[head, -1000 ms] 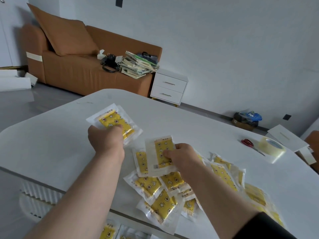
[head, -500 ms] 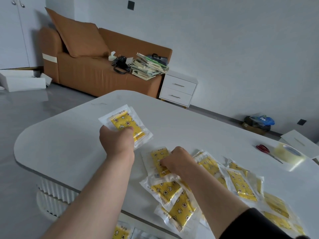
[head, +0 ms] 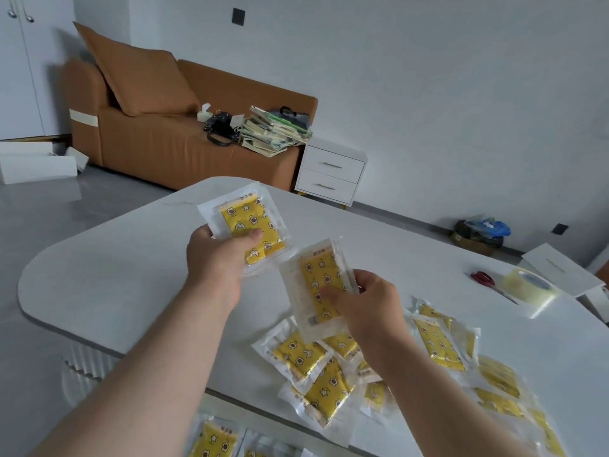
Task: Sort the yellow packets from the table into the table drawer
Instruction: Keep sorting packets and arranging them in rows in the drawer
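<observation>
Over the white table [head: 108, 278], both hands are raised and loaded. The left hand [head: 214, 258], at 11 o'clock of the pile, has thumb and fingers curled round a yellow packet [head: 247, 225]; maybe several are stacked, can't tell. The right hand [head: 374, 306] pinches a second packet [head: 316, 288], thumb on its face and fingers behind. It is tilted just beside the first, corners close, contact unclear. Done: a few stowed packets [head: 214, 438] show below the near table edge at 6 o'clock, probably lying in the drawer, though I can't make out its walls. Left: plenty. A loose pile [head: 313, 367] lies on the table under the right hand, and a further spread of packets [head: 441, 347] runs toward 4 o'clock. Scissors [head: 482, 278] and tape roll [head: 527, 285] at 2 o'clock aren't part of the job. My read: roughly early-to-middle, with the two held packets not yet dropped in.
</observation>
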A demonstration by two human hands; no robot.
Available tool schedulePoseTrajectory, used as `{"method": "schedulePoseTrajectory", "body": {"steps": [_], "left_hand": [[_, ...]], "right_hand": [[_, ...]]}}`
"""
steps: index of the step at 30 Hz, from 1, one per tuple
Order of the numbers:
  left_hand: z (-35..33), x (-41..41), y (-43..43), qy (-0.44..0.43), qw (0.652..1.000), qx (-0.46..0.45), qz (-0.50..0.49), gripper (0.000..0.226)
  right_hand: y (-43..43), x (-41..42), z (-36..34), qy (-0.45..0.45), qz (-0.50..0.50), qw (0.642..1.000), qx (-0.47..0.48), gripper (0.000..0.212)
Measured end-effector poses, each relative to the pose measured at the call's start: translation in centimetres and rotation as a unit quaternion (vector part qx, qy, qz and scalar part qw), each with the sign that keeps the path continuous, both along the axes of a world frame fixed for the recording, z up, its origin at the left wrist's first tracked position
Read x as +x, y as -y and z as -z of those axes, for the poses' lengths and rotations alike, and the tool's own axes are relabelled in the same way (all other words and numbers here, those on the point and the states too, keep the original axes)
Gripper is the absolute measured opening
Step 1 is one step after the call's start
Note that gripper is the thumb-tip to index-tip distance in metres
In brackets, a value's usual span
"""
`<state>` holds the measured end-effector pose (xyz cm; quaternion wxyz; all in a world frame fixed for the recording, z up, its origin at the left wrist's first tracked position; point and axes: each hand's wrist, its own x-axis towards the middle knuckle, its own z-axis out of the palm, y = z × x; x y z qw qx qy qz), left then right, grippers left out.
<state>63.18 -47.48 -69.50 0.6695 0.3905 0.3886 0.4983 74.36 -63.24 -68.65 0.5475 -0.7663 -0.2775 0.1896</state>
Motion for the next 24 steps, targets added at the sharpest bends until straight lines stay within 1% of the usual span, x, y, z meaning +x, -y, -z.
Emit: {"method": "schedulePoseTrajectory", "body": {"steps": [2, 4, 5, 7, 9, 10, 11, 12, 13, 14, 15, 16, 17, 18, 20, 21, 23, 24], "left_hand": [[-0.6, -1.1, 0.5, 0.009, 0.995, 0.005, 0.101, 0.038], [-1.4, -2.7, 1.2, 0.007, 0.981, -0.002, 0.194, 0.055], [-1.7, -3.6, 1.7, -0.009, 0.974, 0.008, 0.228, 0.062], [-2.1, -5.7, 2.9, -0.072, 0.954, 0.061, 0.285, 0.065], [-2.3, -7.9, 4.9, -0.151, 0.907, 0.119, 0.374, 0.069], [-2.3, -8.8, 6.0, -0.203, 0.875, 0.139, 0.417, 0.068], [-2.1, -9.5, 7.2, -0.271, 0.837, 0.154, 0.450, 0.061], [-1.7, -10.0, 8.4, -0.356, 0.787, 0.180, 0.470, 0.053], [-1.0, -10.3, 9.2, -0.451, 0.721, 0.221, 0.477, 0.046], [-0.3, -10.2, 10.0, -0.535, 0.641, 0.264, 0.483, 0.041], [0.7, -10.0, 10.7, -0.599, 0.558, 0.298, 0.490, 0.038], [1.7, -9.8, 11.3, -0.641, 0.486, 0.319, 0.501, 0.035], [2.7, -9.6, 11.9, -0.664, 0.432, 0.323, 0.519, 0.034], [3.9, -9.4, 12.3, -0.676, 0.393, 0.317, 0.536, 0.035], [6.3, -9.2, 12.8, -0.689, 0.342, 0.293, 0.568, 0.054], [7.4, -9.1, 12.9, -0.694, 0.324, 0.284, 0.577, 0.063], [9.2, -9.1, 12.8, -0.700, 0.301, 0.276, 0.586, 0.070], [10.0, -9.1, 12.8, -0.702, 0.292, 0.272, 0.589, 0.073]], "right_hand": [[2.9, -0.2, -1.1, 0.002, -0.012, 1.000, 0.002, 0.019], [6.0, -0.6, -2.1, -0.001, -0.026, 1.000, 0.005, 0.022], [7.6, -0.9, -2.6, 0.002, -0.034, 0.999, 0.005, 0.022], [10.4, -1.5, -3.0, 0.029, -0.053, 0.998, -0.015, 0.022], [13.0, -2.2, -2.6, 0.055, -0.079, 0.994, -0.047, 0.020], [14.2, -2.5, -2.1, 0.063, -0.092, 0.991, -0.068, 0.019], [15.2, -2.9, -1.3, 0.065, -0.103, 0.988, -0.095, 0.018], [16.0, -3.4, -0.2, 0.066, -0.117, 0.983, -0.123, 0.017], [16.7, -3.9, 0.9, 0.064, -0.133, 0.978, -0.151, 0.018], [17.3, -4.4, 2.1, 0.062, -0.153, 0.970, -0.176, 0.019], [17.7, -4.9, 3.3, 0.056, -0.174, 0.963, -0.200, 0.021], [17.9, -5.2, 4.5, 0.051, -0.195, 0.954, -0.221, 0.021], [17.9, -5.5, 5.6, 0.049, -0.214, 0.945, -0.242, 0.019], [17.8, -5.7, 6.7, 0.050, -0.230, 0.935, -0.264, 0.018], [17.2, -5.7, 9.0, 0.046, -0.248, 0.918, -0.306, 0.020], [16.9, -5.7, 10.1, 0.041, -0.253, 0.912, -0.320, 0.020], [16.2, -5.8, 12.2, 0.038, -0.269, 0.898, -0.346, 0.018], [15.9, -6.0, 13.1, 0.039, -0.285, 0.889, -0.355, 0.020]]}}
